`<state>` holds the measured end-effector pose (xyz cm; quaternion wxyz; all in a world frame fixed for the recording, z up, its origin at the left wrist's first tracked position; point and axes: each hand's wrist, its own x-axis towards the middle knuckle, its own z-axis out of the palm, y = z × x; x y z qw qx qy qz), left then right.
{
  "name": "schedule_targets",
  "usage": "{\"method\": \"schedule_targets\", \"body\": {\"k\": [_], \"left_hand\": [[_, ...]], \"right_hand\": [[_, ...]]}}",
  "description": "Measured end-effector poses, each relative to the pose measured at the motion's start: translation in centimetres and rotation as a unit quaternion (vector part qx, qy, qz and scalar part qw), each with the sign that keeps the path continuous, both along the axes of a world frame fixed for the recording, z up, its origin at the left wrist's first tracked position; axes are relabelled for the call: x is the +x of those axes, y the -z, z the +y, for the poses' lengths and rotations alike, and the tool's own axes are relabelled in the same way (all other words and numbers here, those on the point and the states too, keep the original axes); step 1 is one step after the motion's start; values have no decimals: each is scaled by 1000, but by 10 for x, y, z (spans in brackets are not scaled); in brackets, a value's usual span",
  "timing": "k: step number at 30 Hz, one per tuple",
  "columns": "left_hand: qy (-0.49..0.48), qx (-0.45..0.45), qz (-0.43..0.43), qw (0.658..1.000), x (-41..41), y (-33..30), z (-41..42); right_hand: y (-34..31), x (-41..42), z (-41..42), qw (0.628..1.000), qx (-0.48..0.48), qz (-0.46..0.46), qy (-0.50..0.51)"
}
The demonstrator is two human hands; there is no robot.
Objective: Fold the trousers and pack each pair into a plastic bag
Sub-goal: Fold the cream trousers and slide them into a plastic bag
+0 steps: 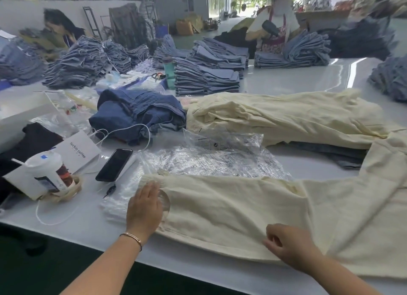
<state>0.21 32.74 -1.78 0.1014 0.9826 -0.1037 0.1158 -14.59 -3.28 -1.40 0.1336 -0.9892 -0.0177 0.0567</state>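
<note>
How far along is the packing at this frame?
Done: nothing visibly bagged. In hand: left hand lies flat on the waistband end of the cream trousers, right hand pinches the near edge; they lie spread out, unfolded. Left: folding, bagging into the clear plastic bags, then the cream pile behind.

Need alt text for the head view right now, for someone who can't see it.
A person's left hand presses flat on the end of cream trousers spread across a white table, while the right hand pinches the fabric's near edge. Clear plastic bags lie just behind.
</note>
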Motion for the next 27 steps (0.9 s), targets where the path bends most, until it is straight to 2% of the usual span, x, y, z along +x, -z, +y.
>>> {"method": "schedule_targets", "body": {"k": [4, 6, 10, 13, 15, 18, 23, 25, 27], "left_hand": [[24, 52, 192, 980, 7, 24, 1], [13, 83, 215, 973, 12, 31, -1], [-16, 70, 116, 991, 17, 22, -27], [90, 18, 9, 996, 21, 5, -71], [171, -3, -20, 985, 22, -4, -112], [277, -40, -12, 960, 10, -17, -182], [444, -61, -28, 894, -34, -17, -296], [512, -32, -47, 857, -48, -14, -338], [536, 11, -41, 843, -52, -8, -378]], "right_hand": [[7, 8, 25, 1000, 8, 20, -2], [10, 10, 26, 999, 21, 27, 14], [9, 12, 16, 996, 66, 25, 53], [1, 8, 1, 986, 47, -82, 134], [-3, 2, -18, 966, 43, -161, 196], [-8, -10, -57, 941, 25, -191, 277], [7, -44, -127, 914, -4, -130, 385], [13, -56, -158, 911, -39, -96, 398], [17, -69, -192, 903, -37, -82, 419]]}}
